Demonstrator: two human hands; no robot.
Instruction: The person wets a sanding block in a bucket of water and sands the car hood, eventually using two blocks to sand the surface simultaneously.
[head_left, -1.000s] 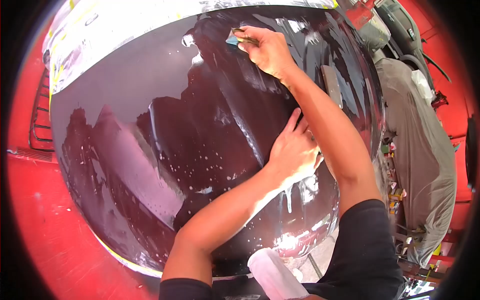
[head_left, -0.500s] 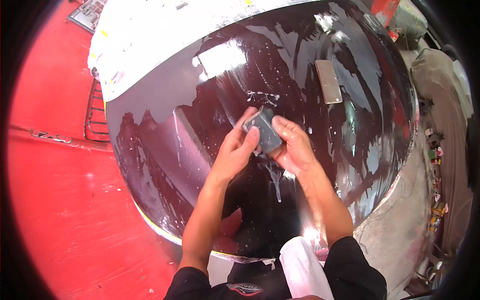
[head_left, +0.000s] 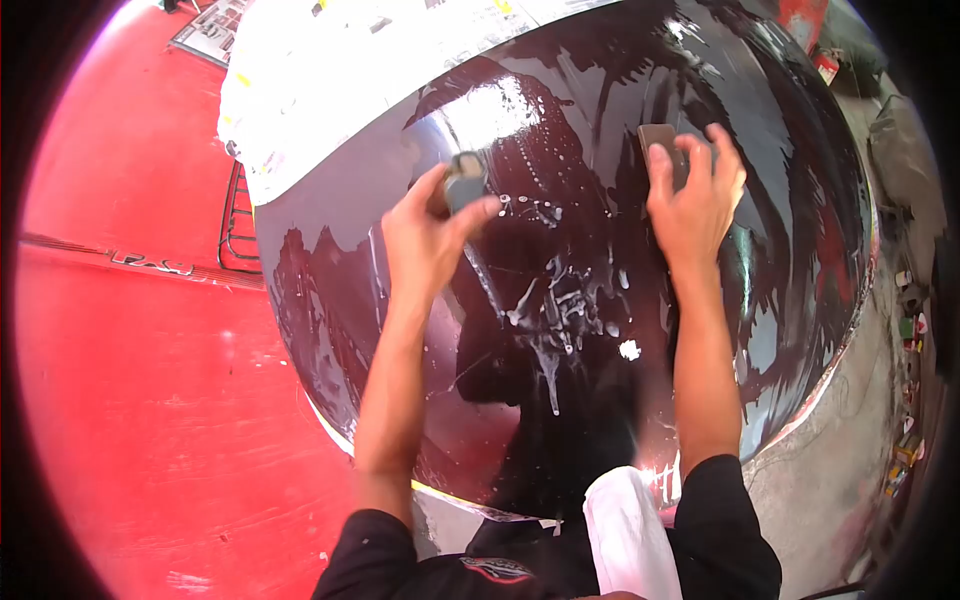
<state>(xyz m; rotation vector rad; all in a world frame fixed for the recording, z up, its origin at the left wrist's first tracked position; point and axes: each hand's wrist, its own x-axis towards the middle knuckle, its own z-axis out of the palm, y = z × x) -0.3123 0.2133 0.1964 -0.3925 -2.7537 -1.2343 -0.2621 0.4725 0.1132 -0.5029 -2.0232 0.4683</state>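
My left hand pinches a folded piece of dark grey sandpaper between thumb and fingers, above the dark, wet car panel. My right hand is at the brown sanding block that lies on the panel. Its fingers are spread, with the thumb over the block's face and the other fingers to the right of it. The hand hides the block's lower part. Whitish, milky drips and water beads mark the panel between my hands.
White masking sheet covers the area beyond the panel's far left edge. A black metal rack stands on the red floor at left. Covered items and small objects line the grey floor at right. A white cloth hangs at my chest.
My hands have parted from the sandpaper they both held. The left has moved left with it; the right has let go and gone up and right to the block.
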